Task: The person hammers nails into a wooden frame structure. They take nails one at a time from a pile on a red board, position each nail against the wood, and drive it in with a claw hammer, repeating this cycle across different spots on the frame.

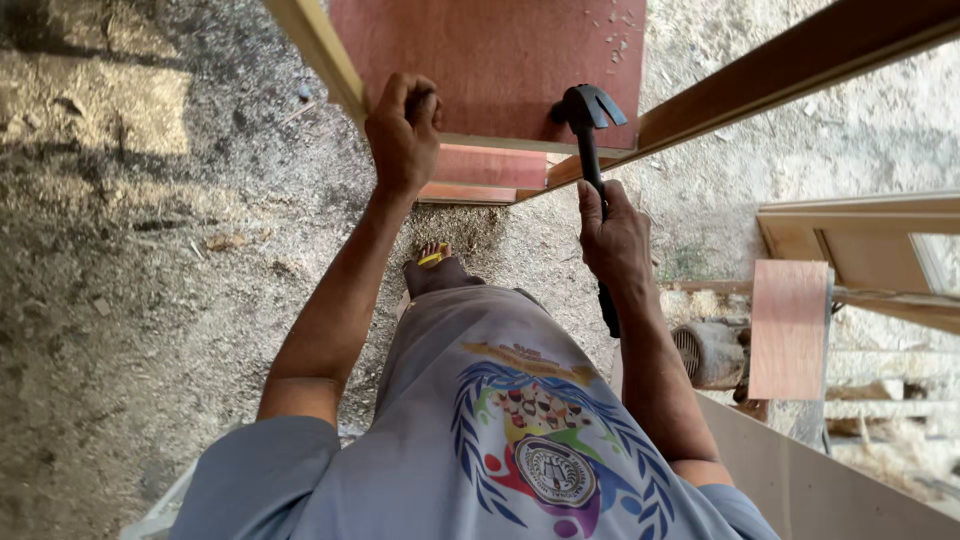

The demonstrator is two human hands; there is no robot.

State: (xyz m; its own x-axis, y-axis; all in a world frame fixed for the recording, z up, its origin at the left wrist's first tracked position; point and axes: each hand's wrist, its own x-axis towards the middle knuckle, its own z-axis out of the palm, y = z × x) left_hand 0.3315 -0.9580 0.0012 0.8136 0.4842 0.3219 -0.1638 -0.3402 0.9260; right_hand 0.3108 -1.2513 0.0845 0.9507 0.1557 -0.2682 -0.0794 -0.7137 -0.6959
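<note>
Your right hand (615,235) grips the hammer (590,130), head straight ahead on the red panel (500,60); left hand (402,130) clamps the frame rail (320,50).

Place: an open-air carpentry yard.
Ground: bare dirt (150,250) strewn with sawdust and wood chips, sunlit in patches.
Work in hand: a reddish plywood panel (490,60) set in a pale timber frame (790,70), with a black claw hammer (590,120) at its edge.
Stock nearby: another wooden frame (860,225) and a loose plywood offcut (790,330) at right.
Machinery: a dusty electric motor (710,355) beside the offcut.
</note>
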